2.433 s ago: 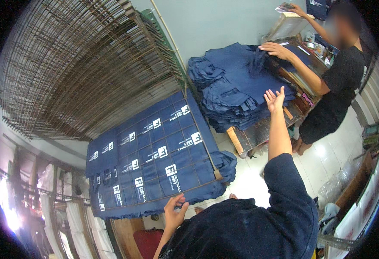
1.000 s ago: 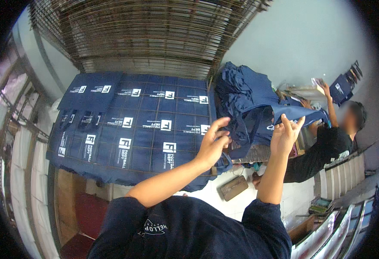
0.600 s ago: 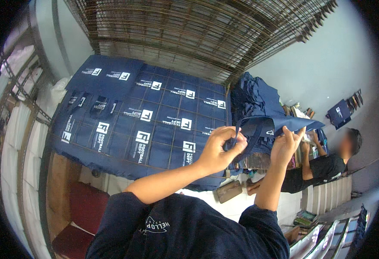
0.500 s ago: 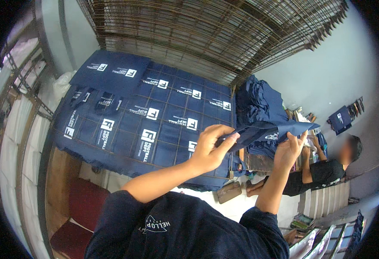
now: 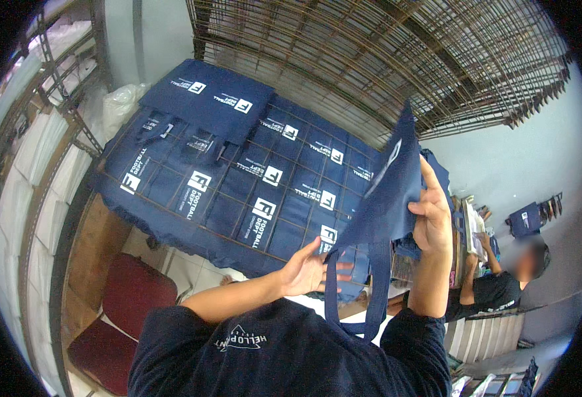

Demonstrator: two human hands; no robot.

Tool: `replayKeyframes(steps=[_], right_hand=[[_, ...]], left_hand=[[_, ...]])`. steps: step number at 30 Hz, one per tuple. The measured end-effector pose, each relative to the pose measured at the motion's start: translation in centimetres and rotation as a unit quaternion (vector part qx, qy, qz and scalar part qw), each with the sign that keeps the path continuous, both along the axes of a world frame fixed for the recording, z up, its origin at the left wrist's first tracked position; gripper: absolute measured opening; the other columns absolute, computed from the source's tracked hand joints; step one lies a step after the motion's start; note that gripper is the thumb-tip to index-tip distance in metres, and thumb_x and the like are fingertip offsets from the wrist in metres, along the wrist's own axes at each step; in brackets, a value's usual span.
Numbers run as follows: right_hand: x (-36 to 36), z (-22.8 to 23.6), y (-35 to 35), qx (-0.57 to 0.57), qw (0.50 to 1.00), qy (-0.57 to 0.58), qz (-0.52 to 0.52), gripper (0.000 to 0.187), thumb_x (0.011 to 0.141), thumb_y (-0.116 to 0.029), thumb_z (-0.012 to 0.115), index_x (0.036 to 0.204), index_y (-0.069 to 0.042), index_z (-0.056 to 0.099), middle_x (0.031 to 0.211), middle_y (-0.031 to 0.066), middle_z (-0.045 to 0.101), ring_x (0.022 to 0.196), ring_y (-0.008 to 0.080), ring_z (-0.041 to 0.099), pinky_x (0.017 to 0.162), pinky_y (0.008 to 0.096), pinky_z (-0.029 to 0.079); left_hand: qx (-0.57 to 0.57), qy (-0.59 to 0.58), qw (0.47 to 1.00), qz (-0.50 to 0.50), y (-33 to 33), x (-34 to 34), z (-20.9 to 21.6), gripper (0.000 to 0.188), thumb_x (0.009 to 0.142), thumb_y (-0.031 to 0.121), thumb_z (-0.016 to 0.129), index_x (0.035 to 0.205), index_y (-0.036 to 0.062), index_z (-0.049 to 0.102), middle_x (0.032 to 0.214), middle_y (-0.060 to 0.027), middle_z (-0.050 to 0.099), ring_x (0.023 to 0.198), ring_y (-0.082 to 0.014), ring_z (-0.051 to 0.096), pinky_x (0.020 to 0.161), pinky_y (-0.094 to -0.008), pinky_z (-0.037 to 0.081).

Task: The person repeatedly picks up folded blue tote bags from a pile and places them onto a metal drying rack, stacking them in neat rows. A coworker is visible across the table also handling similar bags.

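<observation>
A navy tote bag (image 5: pixel 390 195) with a white print hangs in front of me, its corner pointing up and its handle loop (image 5: pixel 379 291) dangling toward my chest. My right hand (image 5: pixel 433 215) grips the bag's right edge, thumb on the near side. Beside the handle, my left hand (image 5: pixel 304 268) has its fingers apart, some of them passing behind the strap. Whether they touch the strap I cannot tell. Beyond the bag, many printed navy pieces (image 5: pixel 231 221) lie spread under a thin wire grid. Two more printed pieces (image 5: pixel 201 106) overlap at the far left corner.
Stacked wire racks (image 5: pixel 370 40) rise at the back. On the left stand shelves with white bundles (image 5: pixel 36 159), and a dark red chair (image 5: pixel 139 291) is near the table's front. A co-worker (image 5: pixel 496 281) in black handles things at the right. A plastic bag (image 5: pixel 120 109) sits at the far left.
The bag has swung from lying sideways to hanging corner-up, its handle now drooping. My left hand has let go of it and dropped lower; my right still holds it. The view has shifted.
</observation>
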State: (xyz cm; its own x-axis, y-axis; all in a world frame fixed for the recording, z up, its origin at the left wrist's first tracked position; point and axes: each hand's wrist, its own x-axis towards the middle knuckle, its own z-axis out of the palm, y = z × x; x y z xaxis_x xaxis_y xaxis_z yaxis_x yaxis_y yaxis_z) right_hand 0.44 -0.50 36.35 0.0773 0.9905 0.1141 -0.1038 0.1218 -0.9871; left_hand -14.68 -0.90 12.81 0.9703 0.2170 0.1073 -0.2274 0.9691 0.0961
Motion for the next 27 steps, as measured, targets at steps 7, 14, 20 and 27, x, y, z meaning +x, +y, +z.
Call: replayKeyframes(steps=[7, 14, 20, 27], right_hand=[[1.9, -1.9, -1.4, -0.018, 0.990, -0.113, -0.081, 0.084, 0.061, 0.006, 0.049, 0.139, -0.002, 0.019, 0.126, 0.0190, 0.046, 0.106, 0.0265, 0.053, 0.095, 0.0348, 0.040], [4.7, -17.1, 1.2, -0.172, 0.964, -0.158, -0.127, 0.077, 0.078, 0.008, 0.047, 0.141, -0.026, 0.016, 0.123, 0.0143, 0.045, 0.083, 0.0180, 0.056, 0.043, 0.0223, 0.049], [2.2, -22.7, 5.5, -0.218, 0.968, -0.036, -0.120, 0.072, 0.081, 0.007, 0.046, 0.138, -0.031, 0.022, 0.110, 0.0072, 0.051, 0.085, 0.0148, 0.053, 0.051, 0.0269, 0.045], [1.6, -28.4, 18.1, -0.212, 0.970, 0.030, -0.119, 0.070, 0.081, 0.005, 0.045, 0.137, -0.029, 0.022, 0.100, 0.0036, 0.051, 0.078, 0.0139, 0.048, 0.054, 0.0291, 0.043]], left_hand=[[0.137, 0.254, 0.901, 0.323, 4.9, -4.6, 3.5, 0.050, 0.086, 0.007, 0.055, 0.130, 0.0095, 0.030, 0.097, -0.0077, 0.054, 0.071, -0.0177, 0.060, 0.047, -0.0249, 0.043], [0.433, 0.365, 0.717, 0.407, 9.9, -6.7, -0.7, 0.044, 0.087, 0.000, 0.047, 0.129, 0.0046, 0.035, 0.096, -0.0106, 0.059, 0.063, -0.0115, 0.059, 0.051, -0.0226, 0.045], [0.419, 0.404, 0.709, 0.399, 14.8, -9.0, -1.1, 0.043, 0.086, -0.001, 0.048, 0.128, 0.0081, 0.039, 0.095, -0.0074, 0.058, 0.061, -0.0102, 0.057, 0.049, -0.0218, 0.043], [0.435, 0.522, 0.514, 0.523, 23.8, -10.2, -2.9, 0.052, 0.079, 0.007, 0.062, 0.127, 0.0060, 0.041, 0.099, -0.0106, 0.059, 0.059, -0.0132, 0.056, 0.056, -0.0263, 0.047]])
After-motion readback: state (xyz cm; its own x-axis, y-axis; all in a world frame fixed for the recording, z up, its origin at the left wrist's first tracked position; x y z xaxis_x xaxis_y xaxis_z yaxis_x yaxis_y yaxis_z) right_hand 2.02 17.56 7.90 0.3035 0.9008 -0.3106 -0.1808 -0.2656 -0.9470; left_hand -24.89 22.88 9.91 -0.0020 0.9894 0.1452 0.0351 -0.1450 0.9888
